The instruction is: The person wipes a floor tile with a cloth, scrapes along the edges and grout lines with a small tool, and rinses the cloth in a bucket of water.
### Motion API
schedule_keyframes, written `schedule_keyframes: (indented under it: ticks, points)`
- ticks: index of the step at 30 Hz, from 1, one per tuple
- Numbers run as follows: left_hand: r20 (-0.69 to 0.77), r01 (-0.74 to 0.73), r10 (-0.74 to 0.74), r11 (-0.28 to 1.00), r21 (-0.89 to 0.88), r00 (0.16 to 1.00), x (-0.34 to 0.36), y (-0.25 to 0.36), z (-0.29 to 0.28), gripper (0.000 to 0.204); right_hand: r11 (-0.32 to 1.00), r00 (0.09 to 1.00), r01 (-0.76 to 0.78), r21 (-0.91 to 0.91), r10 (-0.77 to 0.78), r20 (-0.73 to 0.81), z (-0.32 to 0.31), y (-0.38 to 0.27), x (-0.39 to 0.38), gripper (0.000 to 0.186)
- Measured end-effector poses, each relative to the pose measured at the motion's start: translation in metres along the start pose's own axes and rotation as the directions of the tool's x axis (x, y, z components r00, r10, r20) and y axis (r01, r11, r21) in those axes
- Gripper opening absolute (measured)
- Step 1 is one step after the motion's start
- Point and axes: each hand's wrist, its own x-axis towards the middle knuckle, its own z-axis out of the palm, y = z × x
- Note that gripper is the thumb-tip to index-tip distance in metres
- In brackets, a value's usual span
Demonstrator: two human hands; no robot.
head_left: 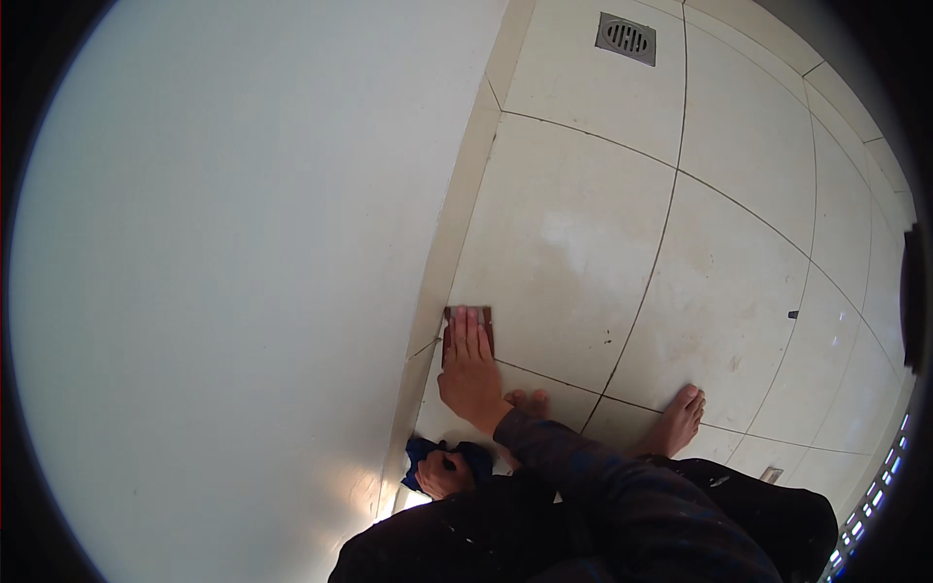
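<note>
My right hand (468, 374) lies palm down on a reddish-brown square pad (486, 321), fingers stretched flat over it, at the tiled floor's left edge beside the skirting (447, 228). The pad's underside is hidden. Lower down and to the left, my left hand (442, 471) is curled on a bunched dark blue cloth (420, 457) near the foot of the wall. My right forearm crosses toward the lower right.
A plain white wall (233, 243) fills the left half. The tiled floor (554, 243) has a square metal drain (625, 39) at the top and a small dark piece (792, 315) at the right. My bare right foot (675, 423) and partly hidden left toes (530, 398) rest on the tiles.
</note>
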Motion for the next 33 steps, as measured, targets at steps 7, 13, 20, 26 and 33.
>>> schedule_keyframes:
  ticks: [7,13,20,26,33]
  points:
    - [0.042,-0.044,0.045,0.998,-0.038,0.998,0.002,0.003,0.003,0.008,0.960,0.927,-0.188,-0.209,0.104,-0.359,-0.054,0.118,0.184,0.056]
    - [0.122,0.000,-0.001,1.000,0.008,0.993,0.007,0.007,-0.019,0.009,0.954,0.963,-0.090,-0.286,0.009,-0.271,-0.052,0.122,0.187,0.056]
    - [0.101,-0.028,0.028,1.000,-0.003,0.995,-0.002,-0.004,0.006,0.008,0.938,0.940,-0.165,-0.306,0.055,-0.338,-0.080,0.153,0.220,0.048]
    - [0.068,-0.026,0.027,1.000,-0.009,0.997,0.003,-0.004,-0.002,0.010,0.993,0.961,0.010,-0.118,-0.042,-0.273,-0.088,0.135,0.191,0.043]
    - [0.084,-0.026,0.025,1.000,0.011,0.996,0.005,0.002,-0.001,0.011,0.997,0.928,0.009,0.077,0.020,-0.371,-0.097,0.148,0.191,0.050]
